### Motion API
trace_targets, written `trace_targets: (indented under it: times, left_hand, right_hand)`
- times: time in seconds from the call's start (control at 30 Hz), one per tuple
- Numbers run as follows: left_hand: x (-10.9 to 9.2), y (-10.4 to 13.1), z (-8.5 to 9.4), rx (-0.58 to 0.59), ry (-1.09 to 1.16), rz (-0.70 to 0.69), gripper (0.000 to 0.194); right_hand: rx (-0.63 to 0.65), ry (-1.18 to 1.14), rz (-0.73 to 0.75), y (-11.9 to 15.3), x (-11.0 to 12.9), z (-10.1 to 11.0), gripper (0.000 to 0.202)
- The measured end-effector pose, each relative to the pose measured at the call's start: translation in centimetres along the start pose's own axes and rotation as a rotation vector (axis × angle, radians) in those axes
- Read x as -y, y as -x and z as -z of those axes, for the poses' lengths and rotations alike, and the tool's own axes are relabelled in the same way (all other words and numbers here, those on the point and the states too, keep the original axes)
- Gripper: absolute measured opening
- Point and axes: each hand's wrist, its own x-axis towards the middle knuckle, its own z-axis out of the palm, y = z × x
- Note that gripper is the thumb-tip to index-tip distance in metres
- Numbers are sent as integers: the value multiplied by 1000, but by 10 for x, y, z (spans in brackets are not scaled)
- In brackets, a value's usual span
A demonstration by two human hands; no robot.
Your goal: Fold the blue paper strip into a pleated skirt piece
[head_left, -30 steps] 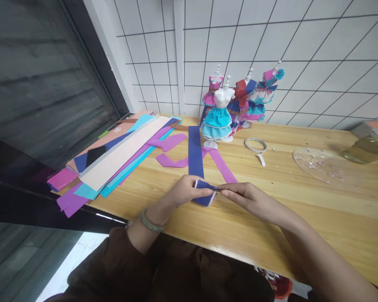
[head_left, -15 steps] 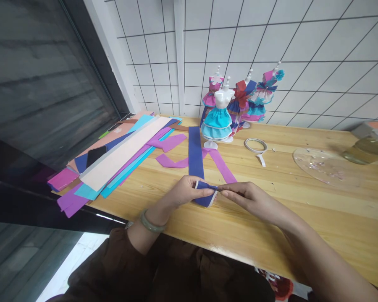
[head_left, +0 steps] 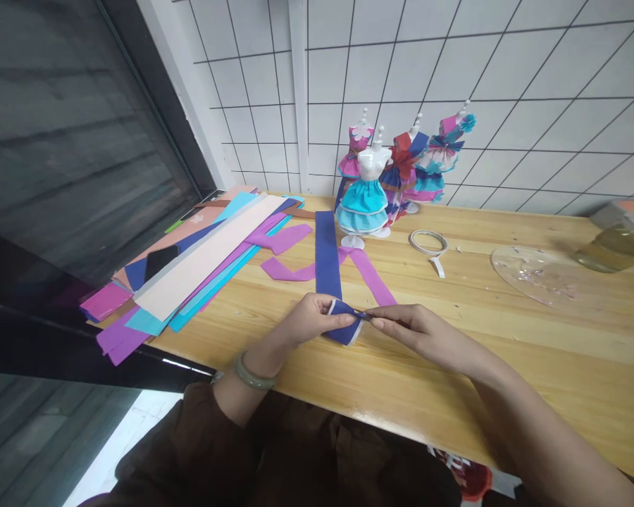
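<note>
Head view: your left hand (head_left: pixel 311 317) pinches the blue strip (head_left: pixel 326 253) between thumb and fingers, at its near end, close to the front edge of the table (head_left: pixel 454 408). Your right hand (head_left: pixel 420 334) meets it there, thumb and fingertips pressed together on a dark bit (head_left: pixel 365 316) at the strip's creased part; it is too small to tell whether that is a tool or fabric. Beyond your fingers the strip lies flat, running away from you to just left of a form (head_left: pixel 362 201) in a turquoise two-tier skirt. Purple strips (head_left: pixel 373 277) lie on both sides of the blue one. Other dressed forms (head_left: pixel 401 165) stand behind, near the tiled wall (head_left: pixel 391 42). To your left, coloured sheets (head_left: pixel 206 260) are heaped at a slant, with a black phone (head_left: pixel 161 260) among them. To your right are a tape roll (head_left: pixel 427 253) with its loose white end towards you, a clear dish (head_left: pixel 507 271) with small bits on it, and a blurred jar (head_left: pixel 613 248). A bangle (head_left: pixel 254 373) circles your left wrist.
</note>
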Motion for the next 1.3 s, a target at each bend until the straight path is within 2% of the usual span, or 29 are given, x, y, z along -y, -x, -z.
trace_targets:
  times: [0.27,0.57,0.87,1.3]
  left_hand:
    - [-4,1,-3,22,-32,-5,27]
    - [0,0,-3,57,-71,-15,26]
    - [-2,0,-3,65,-40,8,28]
    - [-2,0,-1,104,-9,21,28]
  right_hand:
    - [-1,12,9,-2,0,-3,38]
    - [-21,18,21,-6,4,-8,39]
    - [-68,86,61,-8,4,-14,35]
    - [-55,82,70,-7,6,-14,37]
